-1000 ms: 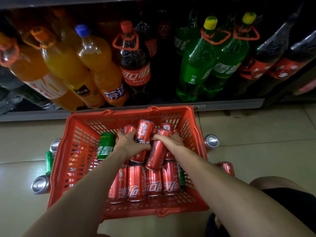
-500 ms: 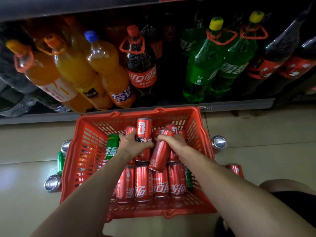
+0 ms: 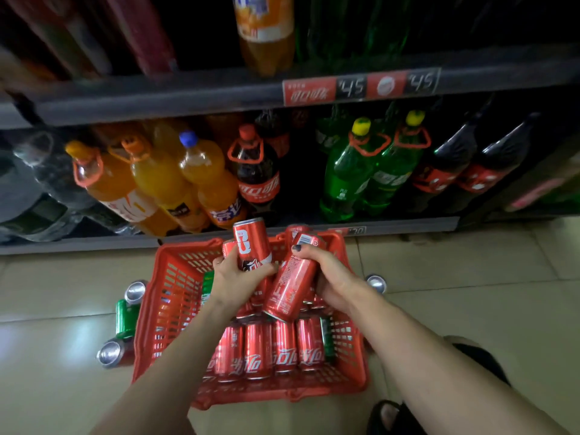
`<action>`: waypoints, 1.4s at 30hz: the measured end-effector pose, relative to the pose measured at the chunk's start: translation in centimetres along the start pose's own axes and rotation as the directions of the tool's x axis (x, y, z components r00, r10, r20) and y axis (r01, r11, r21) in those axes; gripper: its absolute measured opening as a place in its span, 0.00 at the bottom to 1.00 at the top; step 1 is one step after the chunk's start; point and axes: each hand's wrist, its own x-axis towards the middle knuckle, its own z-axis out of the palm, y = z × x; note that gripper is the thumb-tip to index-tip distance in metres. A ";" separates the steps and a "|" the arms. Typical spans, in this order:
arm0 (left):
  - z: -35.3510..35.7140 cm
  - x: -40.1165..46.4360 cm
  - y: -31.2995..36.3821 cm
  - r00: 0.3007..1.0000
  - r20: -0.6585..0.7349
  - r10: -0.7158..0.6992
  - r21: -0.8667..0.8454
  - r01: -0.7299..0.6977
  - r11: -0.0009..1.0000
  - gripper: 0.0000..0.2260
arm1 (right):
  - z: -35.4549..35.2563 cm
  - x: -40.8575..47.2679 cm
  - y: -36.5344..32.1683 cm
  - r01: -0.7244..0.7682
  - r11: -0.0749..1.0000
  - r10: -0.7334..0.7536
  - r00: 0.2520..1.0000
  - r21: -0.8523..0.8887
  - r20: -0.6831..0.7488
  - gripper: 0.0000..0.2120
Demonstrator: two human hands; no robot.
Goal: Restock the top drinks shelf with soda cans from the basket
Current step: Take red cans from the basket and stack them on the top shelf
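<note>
A red plastic basket [image 3: 157,312] stands on the tiled floor before the drinks shelves. It holds several red soda cans [image 3: 259,350] in a row, plus a green can [image 3: 207,284] at its left side. My left hand [image 3: 233,277] grips red cans, the tallest one [image 3: 251,243] marked with a white figure, lifted above the basket. My right hand [image 3: 329,274] grips a tilted red can [image 3: 290,284], and another can [image 3: 306,240] shows behind its fingers.
Loose cans lie on the floor left of the basket [image 3: 127,315] and one to its right [image 3: 376,282]. The bottom shelf holds large orange [image 3: 157,183], cola [image 3: 259,177] and green bottles [image 3: 348,177]. A shelf edge with red price tags [image 3: 361,87] runs above. My sandalled foot [image 3: 392,416] is at bottom right.
Both hands have lifted their cans up out of the basket. The view has tilted upward, showing a higher shelf and its price tags.
</note>
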 end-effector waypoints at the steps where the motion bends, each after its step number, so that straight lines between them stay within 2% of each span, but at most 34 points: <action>1: -0.9 -1.2 2.1 1.000 0.007 0.015 -0.010 -0.015 1.000 0.21 | 0.7 -2.1 -1.9 0.017 1.000 -0.017 1.000 0.013 -0.001 0.18; 3: -3.0 -4.1 7.8 0.998 0.002 0.059 -0.026 -0.059 0.998 0.19 | 2.4 -6.8 -6.2 0.064 0.998 -0.064 0.998 0.017 0.004 0.26; 4: -4.2 -5.8 11.1 0.996 -0.010 0.091 -0.031 -0.092 0.995 0.19 | 3.4 -9.3 -8.5 0.092 0.995 -0.092 0.996 0.032 0.008 0.26; 9: -11.1 -16.3 30.0 0.971 -0.088 0.222 -0.043 -0.227 0.973 0.17 | 8.3 -23.7 -21.5 0.224 0.957 -0.230 0.973 0.182 0.008 0.21; 13: -17.1 -23.9 44.1 0.944 -0.052 0.327 -0.034 -0.329 0.944 0.22 | 12.0 -35.8 -31.8 0.301 0.924 -0.313 0.950 0.237 0.010 0.19; 19: -24.8 -32.6 62.1 0.881 -0.020 0.473 -0.111 -0.472 0.875 0.19 | 16.7 -51.9 -46.3 0.483 0.858 -0.491 0.871 0.176 0.003 0.28; 21: -27.1 -34.7 67.1 0.848 -0.032 0.529 -0.119 -0.529 0.840 0.24 | 17.9 -56.6 -50.7 0.558 0.814 -0.568 0.822 0.163 0.024 0.31; 23: -29.1 -36.8 71.9 0.808 -0.049 0.587 -0.138 -0.588 0.797 0.28 | 19.1 -61.0 -54.7 0.629 0.766 -0.640 0.767 0.136 0.058 0.38; 25: -30.8 -39.3 76.4 0.766 -0.084 0.638 -0.166 -0.642 0.749 0.30 | 20.0 -64.8 -58.2 0.695 0.708 -0.706 0.700 0.126 0.109 0.39; 28: -33.1 -43.0 82.5 0.685 -0.106 0.721 -0.191 -0.726 0.661 0.27 | 20.8 -69.4 -63.1 0.780 0.607 -0.793 0.580 0.155 0.185 0.35; 33: -35.6 -47.2 90.8 0.566 -0.193 0.801 -0.223 -0.821 0.526 0.16 | 21.7 -74.7 -70.8 0.871 0.468 -0.865 0.417 0.148 0.280 0.26; 37: -37.3 -48.0 96.2 0.481 -0.276 0.832 -0.193 -0.876 0.442 0.15 | 22.8 -78.0 -76.6 0.930 0.348 -0.905 0.302 0.117 0.299 0.15; 39: -38.1 -48.0 99.5 0.453 -0.315 0.834 -0.149 -0.891 0.428 0.13 | 23.6 -78.9 -79.4 0.955 0.282 -0.926 0.244 0.097 0.287 0.07; 40: -38.6 -47.7 101.1 0.455 -0.311 0.834 -0.137 -0.890 0.435 0.10 | 23.9 -79.2 -80.9 0.967 0.245 -0.939 0.220 0.065 0.265 0.06; 42: -39.7 -46.8 103.8 0.480 -0.320 0.817 -0.152 -0.877 0.455 0.08 | 24.8 -79.6 -83.3 0.986 0.166 -0.965 0.166 -0.016 0.201 0.11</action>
